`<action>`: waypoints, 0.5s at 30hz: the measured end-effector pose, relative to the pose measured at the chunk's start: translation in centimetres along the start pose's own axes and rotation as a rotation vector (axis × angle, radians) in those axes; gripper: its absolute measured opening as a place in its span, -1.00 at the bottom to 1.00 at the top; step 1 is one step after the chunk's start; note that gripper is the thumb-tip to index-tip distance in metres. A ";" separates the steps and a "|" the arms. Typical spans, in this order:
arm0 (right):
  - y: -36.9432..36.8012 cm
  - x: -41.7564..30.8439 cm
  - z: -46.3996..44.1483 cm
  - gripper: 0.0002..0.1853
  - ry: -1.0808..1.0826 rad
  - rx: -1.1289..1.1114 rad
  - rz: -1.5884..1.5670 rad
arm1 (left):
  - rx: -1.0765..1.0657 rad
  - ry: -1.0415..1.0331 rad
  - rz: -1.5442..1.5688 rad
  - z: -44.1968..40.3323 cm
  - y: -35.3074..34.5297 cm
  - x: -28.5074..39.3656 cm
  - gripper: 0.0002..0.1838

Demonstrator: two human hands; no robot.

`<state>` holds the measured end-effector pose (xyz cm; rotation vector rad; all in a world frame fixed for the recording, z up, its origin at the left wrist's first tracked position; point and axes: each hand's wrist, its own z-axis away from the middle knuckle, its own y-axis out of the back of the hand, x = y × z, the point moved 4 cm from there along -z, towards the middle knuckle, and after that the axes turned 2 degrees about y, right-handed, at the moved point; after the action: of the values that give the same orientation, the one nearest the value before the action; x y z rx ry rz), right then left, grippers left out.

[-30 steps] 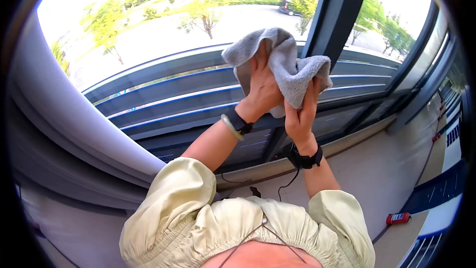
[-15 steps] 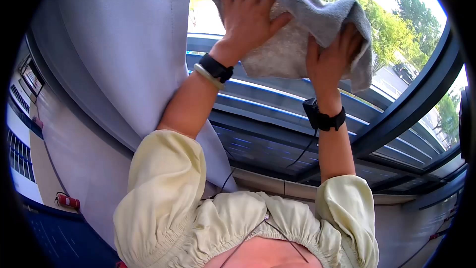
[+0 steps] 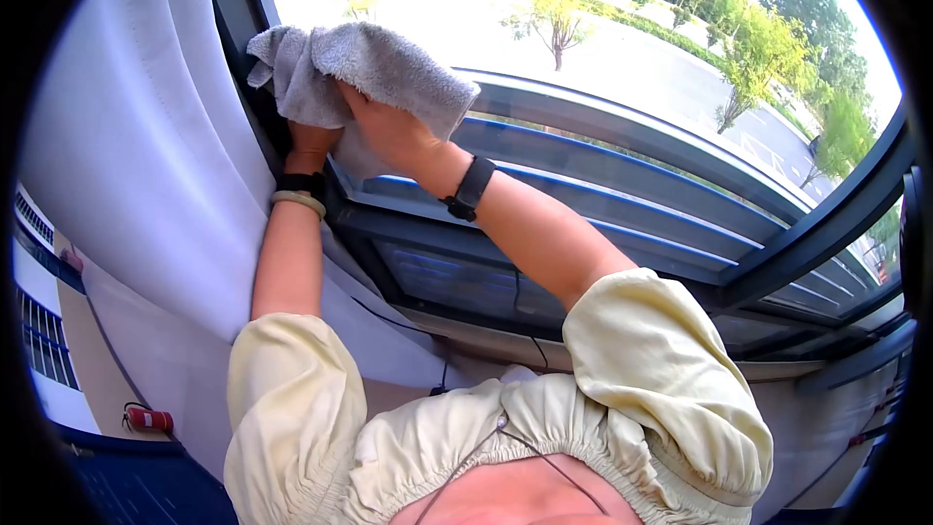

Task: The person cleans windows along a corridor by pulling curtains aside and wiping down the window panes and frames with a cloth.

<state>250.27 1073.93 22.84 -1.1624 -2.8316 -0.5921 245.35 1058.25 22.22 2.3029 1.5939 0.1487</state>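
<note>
A grey towel (image 3: 389,66) is bunched against the window at its left end, by the dark frame (image 3: 255,112). My left hand (image 3: 313,139) is under the towel's left part, gripping it, with the fingers covered by the fabric. Close beside it, my right hand (image 3: 394,133) holds the towel's middle, its thumb side showing and its fingertips hidden under a fold. Both wrists carry black straps, and a pale bangle (image 3: 299,201) circles the left one.
A pale curtain (image 3: 146,126) hangs at the left, touching my left arm. Beyond the glass run grey slats (image 3: 603,170). A dark diagonal window bar (image 3: 826,219) stands at the right. Thin cables (image 3: 389,319) hang below the sill. A fire extinguisher (image 3: 148,419) is at lower left.
Both hands and the towel have moved left and down across the glass to the window's left frame. The towel, spread between the hands before, is now bunched, and the hands are closer together.
</note>
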 end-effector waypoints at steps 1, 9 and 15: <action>-0.5 -0.2 0.6 -0.57 -0.038 -0.033 -0.086 | 0.002 -0.007 0.017 1.0 -0.6 0.2 -0.31; 6.0 2.9 7.1 -0.58 -0.215 -0.135 -0.342 | -0.080 0.163 0.159 9.6 -6.3 8.0 -0.16; 20.0 10.6 10.0 -0.41 -0.063 0.025 0.032 | 0.041 0.091 0.335 1.9 -5.6 23.1 -0.15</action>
<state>257.44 1097.62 22.08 -1.2416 -2.8572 -0.5259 249.30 1080.98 16.23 2.6138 1.2474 0.3069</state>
